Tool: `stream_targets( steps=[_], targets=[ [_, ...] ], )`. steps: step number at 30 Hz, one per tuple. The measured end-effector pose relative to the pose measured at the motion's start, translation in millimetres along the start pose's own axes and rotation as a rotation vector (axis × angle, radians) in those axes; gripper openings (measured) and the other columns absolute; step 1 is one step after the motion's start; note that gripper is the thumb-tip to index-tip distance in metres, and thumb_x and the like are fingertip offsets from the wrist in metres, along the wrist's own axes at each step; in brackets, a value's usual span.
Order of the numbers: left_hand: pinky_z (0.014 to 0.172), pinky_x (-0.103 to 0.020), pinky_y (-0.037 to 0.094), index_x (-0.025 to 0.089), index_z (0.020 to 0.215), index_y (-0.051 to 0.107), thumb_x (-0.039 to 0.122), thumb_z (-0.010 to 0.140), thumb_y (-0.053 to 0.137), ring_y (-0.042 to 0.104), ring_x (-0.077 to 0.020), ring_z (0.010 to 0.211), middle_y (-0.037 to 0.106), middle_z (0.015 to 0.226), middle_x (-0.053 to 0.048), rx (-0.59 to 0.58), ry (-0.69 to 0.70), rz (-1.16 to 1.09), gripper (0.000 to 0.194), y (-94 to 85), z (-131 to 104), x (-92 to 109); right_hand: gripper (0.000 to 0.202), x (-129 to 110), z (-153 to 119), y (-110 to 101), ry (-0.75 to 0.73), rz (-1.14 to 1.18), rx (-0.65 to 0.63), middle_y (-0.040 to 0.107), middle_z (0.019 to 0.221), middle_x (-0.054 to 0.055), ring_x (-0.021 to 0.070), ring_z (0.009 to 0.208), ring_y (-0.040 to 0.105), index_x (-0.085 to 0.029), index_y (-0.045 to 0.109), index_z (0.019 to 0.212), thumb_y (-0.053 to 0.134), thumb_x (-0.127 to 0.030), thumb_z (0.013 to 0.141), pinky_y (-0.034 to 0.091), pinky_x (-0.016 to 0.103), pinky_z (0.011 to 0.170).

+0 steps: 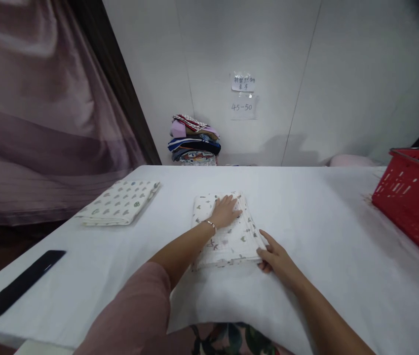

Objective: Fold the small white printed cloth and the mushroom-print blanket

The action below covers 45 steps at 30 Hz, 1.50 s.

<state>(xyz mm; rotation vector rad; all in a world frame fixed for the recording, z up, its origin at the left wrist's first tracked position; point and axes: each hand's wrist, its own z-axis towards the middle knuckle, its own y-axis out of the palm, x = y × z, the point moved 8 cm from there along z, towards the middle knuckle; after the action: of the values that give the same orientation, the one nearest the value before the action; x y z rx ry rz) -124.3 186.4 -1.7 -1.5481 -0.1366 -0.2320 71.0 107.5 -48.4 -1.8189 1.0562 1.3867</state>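
Observation:
A white cloth with a small printed pattern [244, 239] lies folded in layers on the white-covered table in front of me. My left hand [224, 212] rests flat on its upper part, fingers stretched out, a bracelet at the wrist. At the cloth's near right corner, my right hand [274, 256] pinches the edge between thumb and fingers. Some of the right fingers are hidden under that corner. Off to the left sits a second folded cloth [120, 202], white with rows of grey-green shapes.
A long black flat object [20, 283] lies at the table's left edge. On the right stands a red plastic basket [416, 197] with a metal handle. Folded fabrics [194, 140] are stacked against the back wall below paper signs [244, 107]. A pinkish curtain [39, 108] hangs at left.

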Motion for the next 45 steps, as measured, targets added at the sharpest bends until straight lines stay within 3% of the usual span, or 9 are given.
stream_targets(
  steps=[11, 21, 24, 27, 30, 32, 36, 40, 45],
  targets=[
    [0.111, -0.045, 0.01, 0.022, 0.134, 0.04, 0.054, 0.089, 0.029, 0.017, -0.0225, 0.138, 0.026, 0.148, -0.008, 0.036, -0.07, -0.145, 0.057, -0.5, -48, -26, 0.075, -4, -4, -1, 0.043, 0.045, -0.002, 0.058, 0.069, -0.001, 0.0127, 0.053, 0.058, -0.021, 0.024, 0.142, 0.06, -0.032, 0.077, 0.045, 0.023, 0.046],
    [0.108, -0.036, 0.026, 0.015, 0.13, 0.045, 0.041, 0.085, 0.046, 0.029, -0.0234, 0.133, 0.029, 0.146, -0.011, 0.234, -0.352, -0.21, 0.052, -13.9, -139, -81, 0.073, -7, -3, -1, 0.069, 0.04, 0.021, 0.061, 0.068, 0.0, 0.0145, 0.053, 0.06, -0.02, 0.033, 0.138, 0.064, -0.031, 0.073, 0.048, 0.025, 0.047],
    [0.107, -0.035, 0.029, 0.014, 0.127, 0.048, 0.039, 0.084, 0.048, 0.035, -0.0241, 0.13, 0.031, 0.145, -0.012, 0.228, -0.352, -0.283, 0.05, -13.2, -149, -63, 0.069, -18, 2, -32, 0.045, 0.028, 0.132, 0.061, 0.063, -0.001, 0.0138, 0.05, 0.058, -0.018, 0.04, 0.133, 0.066, -0.028, 0.069, 0.049, 0.025, 0.046],
    [0.093, -0.032, 0.043, 0.019, 0.114, 0.057, 0.039, 0.082, 0.049, 0.055, -0.0202, 0.106, 0.048, 0.13, -0.009, 0.17, -0.228, -0.376, 0.039, -11.5, -155, -23, 0.06, -21, 4, -92, 0.022, 0.098, 0.371, 0.061, 0.063, -0.002, 0.0114, 0.049, 0.056, -0.019, 0.048, 0.126, 0.066, -0.024, 0.068, 0.051, 0.024, 0.051],
    [0.074, -0.027, 0.048, 0.023, 0.1, 0.062, 0.038, 0.082, 0.05, 0.059, -0.0136, 0.077, 0.06, 0.105, -0.002, 0.089, -0.072, -0.478, 0.026, -9.9, -154, 10, 0.057, -11, 0, -147, 0.025, 0.168, 0.631, 0.059, 0.064, -0.001, 0.0111, 0.051, 0.055, -0.018, 0.051, 0.122, 0.066, -0.021, 0.067, 0.051, 0.022, 0.049],
    [0.071, -0.026, 0.048, 0.022, 0.093, 0.062, 0.036, 0.083, 0.049, 0.057, -0.013, 0.074, 0.061, 0.098, -0.001, 0.149, -0.086, -0.485, 0.022, -16.1, -145, 6, 0.057, -5, -3, -163, 0.027, 0.159, 0.708, 0.06, 0.066, 0.0, 0.0116, 0.052, 0.055, -0.019, 0.052, 0.121, 0.066, -0.021, 0.067, 0.05, 0.022, 0.048],
    [0.085, -0.027, 0.044, 0.018, 0.101, 0.06, 0.036, 0.085, 0.046, 0.057, -0.0158, 0.091, 0.059, 0.107, -0.005, 0.343, -0.253, -0.407, 0.027, -31.6, -114, -37, 0.062, 1, -2, -167, 0.048, 0.083, 0.733, 0.061, 0.072, 0.003, 0.0136, 0.054, 0.056, -0.02, 0.048, 0.128, 0.066, -0.029, 0.069, 0.05, 0.024, 0.049],
    [0.09, -0.03, 0.04, 0.016, 0.116, 0.054, 0.049, 0.086, 0.041, 0.053, -0.0209, 0.107, 0.052, 0.126, -0.01, 0.214, -0.456, -0.426, 0.046, -19.7, -81, -68, 0.069, 1, 0, -166, 0.041, 0.006, 0.727, 0.064, 0.078, 0.006, 0.0162, 0.056, 0.058, -0.018, 0.044, 0.133, 0.066, -0.038, 0.07, 0.051, 0.028, 0.052],
    [0.082, -0.03, 0.042, 0.017, 0.104, 0.061, 0.048, 0.082, 0.046, 0.057, -0.0235, 0.102, 0.062, 0.113, -0.009, 0.075, -0.455, -0.443, 0.041, -8.8, -55, -61, 0.07, -4, 0, -164, -0.015, -0.014, 0.711, 0.064, 0.078, 0.006, 0.0157, 0.057, 0.058, -0.016, 0.044, 0.133, 0.066, -0.034, 0.069, 0.05, 0.026, 0.051]
  ],
)
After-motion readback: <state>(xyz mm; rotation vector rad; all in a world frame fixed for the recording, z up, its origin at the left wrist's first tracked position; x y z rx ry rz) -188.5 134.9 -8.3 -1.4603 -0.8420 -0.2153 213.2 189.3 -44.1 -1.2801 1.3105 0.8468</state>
